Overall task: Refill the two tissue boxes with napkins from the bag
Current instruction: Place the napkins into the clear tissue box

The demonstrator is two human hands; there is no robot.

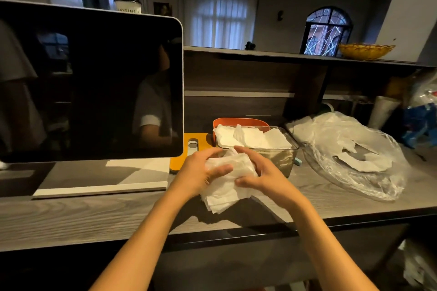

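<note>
On the grey wood-grain surface (71,215), left of everything else, stands a large dark monitor on a white stand (89,82), and just right of its foot lies a flat orange lid with an oval slot (186,149). In front of that, the left hand (201,172) and the right hand (262,177) together hold a thick, rumpled stack of white paper napkins (229,182), raised a little above the surface: each grip is closed round the stack, left thumb pressed on top, right fingers curled over the far edge. Just behind the hands sits a clear rectangular plastic tissue box (283,156), already holding loose napkins, with an orange tissue box (238,122) touching or just behind it. Further right the crumpled clear plastic bag (354,160) lies flat with a few napkins left inside. The step in hand looks like squaring the stack before loading it; it would go best if the edges are tapped even and the bundle kept compressed between both palms, then lowered flat into the clear box so no corners fold. The stack sits fully within both grips, near the box's front wall.
</note>
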